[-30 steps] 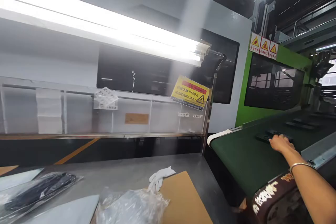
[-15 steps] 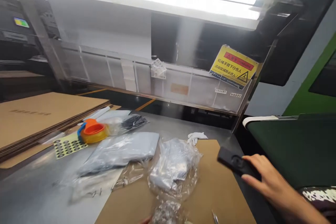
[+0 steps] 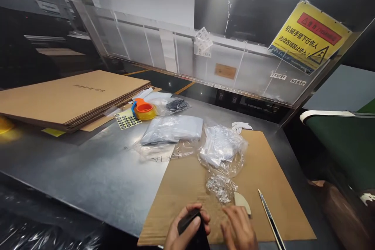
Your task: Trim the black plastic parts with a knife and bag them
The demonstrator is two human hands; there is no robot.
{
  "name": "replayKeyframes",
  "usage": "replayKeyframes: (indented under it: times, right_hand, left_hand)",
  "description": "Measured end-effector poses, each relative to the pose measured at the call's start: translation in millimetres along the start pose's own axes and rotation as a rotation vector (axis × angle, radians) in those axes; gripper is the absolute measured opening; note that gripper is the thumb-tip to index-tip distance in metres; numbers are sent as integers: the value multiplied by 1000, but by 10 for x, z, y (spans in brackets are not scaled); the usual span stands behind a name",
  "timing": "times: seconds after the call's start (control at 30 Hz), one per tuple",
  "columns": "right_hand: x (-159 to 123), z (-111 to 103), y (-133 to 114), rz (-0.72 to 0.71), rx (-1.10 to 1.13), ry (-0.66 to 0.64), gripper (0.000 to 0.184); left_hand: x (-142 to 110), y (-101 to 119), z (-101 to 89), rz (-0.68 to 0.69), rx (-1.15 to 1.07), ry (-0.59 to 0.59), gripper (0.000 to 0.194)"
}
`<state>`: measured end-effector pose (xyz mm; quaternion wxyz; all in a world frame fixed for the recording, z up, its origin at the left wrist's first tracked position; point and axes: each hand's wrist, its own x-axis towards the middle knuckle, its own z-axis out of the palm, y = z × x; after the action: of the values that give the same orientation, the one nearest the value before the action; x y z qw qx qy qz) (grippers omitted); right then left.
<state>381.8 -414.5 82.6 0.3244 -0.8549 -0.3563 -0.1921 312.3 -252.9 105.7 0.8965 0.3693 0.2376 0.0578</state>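
My left hand (image 3: 185,226) is closed around a black oblong object (image 3: 195,231), its thumb lying along the top, low over the brown cardboard sheet (image 3: 263,164). My right hand (image 3: 239,227) is just to the right of it, fingers loosely apart and somewhat blurred, with nothing visible in them. Beyond its fingertips lie a pale wedge-shaped piece (image 3: 242,204) and a crumpled ball of clear plastic (image 3: 222,188). A slim pointed tool (image 3: 270,216) rests on the cardboard at the right. Farther back is a clear bag with white contents (image 3: 221,146).
A plastic-wrapped grey-white packet (image 3: 174,129), an orange tape dispenser (image 3: 144,110) and a sticker sheet (image 3: 126,119) lie on the metal table (image 3: 96,175). Stacked cardboard (image 3: 73,95) stands at left, a white glove (image 3: 241,126) behind. A green conveyor (image 3: 345,140) runs at right, beyond a clear panel's yellow sign (image 3: 310,39).
The black object has come from the right side, where my right hand held it, to the middle front, now in my left hand. The right hand has released it. The view has tilted down.
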Motion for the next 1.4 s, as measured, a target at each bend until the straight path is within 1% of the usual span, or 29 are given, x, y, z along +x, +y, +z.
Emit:
replayKeyframes:
  times: [0.03,0.1,0.17,0.23,0.3,0.37,0.43,0.5,0.57,0.6,0.7,0.73,0.8,0.83,0.87,0.93,0.97,1.0,1.03,1.1,1.23,1.3,1.4]
  right_hand:
    - [2,-19,85,62,-44,11,29]
    - [-7,-49,288,170,-152,-13,29]
    - [-42,-53,484,212,-269,-54,32]
    - [-93,-36,620,215,-356,-93,37]
    - [-137,-14,675,217,-392,-120,41]
    - [-154,2,663,219,-399,-144,43]
    - [-145,16,628,220,-408,-171,45]
    - [-122,35,610,229,-416,-190,48]
    - [-102,57,622,252,-391,-180,50]
    - [-96,63,630,264,-370,-170,51]
    - [-87,5,579,292,-318,-139,52]
    - [-84,-46,512,299,-271,-139,49]
    - [-74,-185,284,294,-85,-174,40]
    - [-67,-258,132,265,54,-220,36]
    - [-58,-324,-34,205,178,-273,36]
    - [-41,-406,-360,-6,366,-356,42]
    - [-33,-420,-497,-105,418,-384,45]
    - [-28,-418,-607,-173,446,-405,48]
    - [-24,-408,-685,-207,456,-422,50]
    - [-22,-387,-747,-210,448,-448,51]
    - [-36,-416,-682,-240,454,-503,53]
    - [-44,-431,-669,-172,468,-551,49]
    - [-38,-424,-696,-3,501,-604,33]
  left_hand:
    - [-6,-27,-8,-36,-4,2,37]
    - [-9,-73,-23,-157,-74,53,35]
    - [-17,-108,-56,-313,-210,132,28]
    - [-47,-137,-102,-447,-347,172,24]
    - [-110,-164,-144,-510,-402,138,28]
    - [-197,-183,-170,-510,-348,37,38]
    - [-291,-190,-181,-424,-217,-94,48]
    - [-370,-188,-191,-258,-36,-197,54]
    - [-423,-187,-219,-79,166,-245,54]
    - [-441,-189,-243,-12,264,-254,53]
    - [-477,-191,-344,131,528,-256,46]
    - [-486,-185,-380,180,608,-249,43]
    - [-499,-153,-434,282,764,-252,35]
    - [-503,-129,-447,329,831,-258,33]
    - [-505,-101,-449,365,884,-270,31]
    - [-504,-47,-423,405,932,-332,26]
    - [-501,-27,-401,416,931,-372,22]
    - [-499,-14,-379,429,920,-412,18]
    - [-499,-8,-360,441,908,-450,16]
    - [-504,-17,-342,477,900,-473,18]
    - [-521,-62,-360,476,963,-451,19]
    - [-517,-73,-365,482,980,-473,19]
    - [-502,-63,-353,491,987,-567,20]
